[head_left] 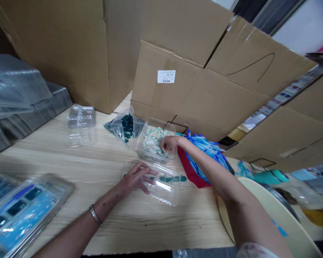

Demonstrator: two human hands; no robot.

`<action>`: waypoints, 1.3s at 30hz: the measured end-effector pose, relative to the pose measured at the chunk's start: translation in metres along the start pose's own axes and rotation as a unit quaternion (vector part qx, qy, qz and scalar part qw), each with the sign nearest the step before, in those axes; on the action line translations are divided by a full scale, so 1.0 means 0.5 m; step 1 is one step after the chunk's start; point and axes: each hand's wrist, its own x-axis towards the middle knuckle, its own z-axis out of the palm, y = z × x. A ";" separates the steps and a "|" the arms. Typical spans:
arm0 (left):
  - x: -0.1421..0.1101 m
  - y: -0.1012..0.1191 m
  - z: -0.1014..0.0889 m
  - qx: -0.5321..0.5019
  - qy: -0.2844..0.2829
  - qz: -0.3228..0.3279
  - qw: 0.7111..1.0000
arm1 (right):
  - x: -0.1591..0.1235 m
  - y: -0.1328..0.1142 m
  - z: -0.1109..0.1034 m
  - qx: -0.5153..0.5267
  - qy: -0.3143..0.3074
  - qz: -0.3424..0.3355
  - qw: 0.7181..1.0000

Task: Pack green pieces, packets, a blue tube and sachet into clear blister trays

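Observation:
My left hand lies with fingers spread over a clear plastic blister tray on the table. Inside the tray runs a row of dark teal pieces, partly covered by my fingers. My right hand reaches into a clear plastic box of small pale pieces, white with green and orange tints. Its fingers are bent together among the pieces; what they hold, if anything, is hidden. Left of that box sits an open clear bag of dark green chunks.
A red container of blue plastic pieces stands beneath my right forearm. Another clear tray lies at left, near stacked clear packaging. Filled blister packs occupy the lower left. Cardboard boxes line the back; a cream tub is at right.

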 end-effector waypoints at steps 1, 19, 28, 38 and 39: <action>0.000 0.000 -0.001 -0.002 -0.001 0.000 1.000 | 0.004 -0.005 -0.002 -0.010 -0.001 0.007 1.000; -0.005 0.006 0.006 0.002 0.002 0.005 1.000 | -0.035 -0.024 0.019 -0.098 0.103 0.015 0.990; -0.007 0.010 0.007 0.007 0.000 0.006 1.000 | -0.013 0.051 0.010 0.169 0.169 -0.101 0.966; -0.009 0.020 0.016 0.003 0.034 0.004 0.999 | -0.015 0.058 0.025 0.384 0.135 -0.109 0.907; -0.007 0.018 0.014 0.002 0.034 0.006 0.999 | -0.024 0.054 0.023 0.399 0.137 -0.119 0.899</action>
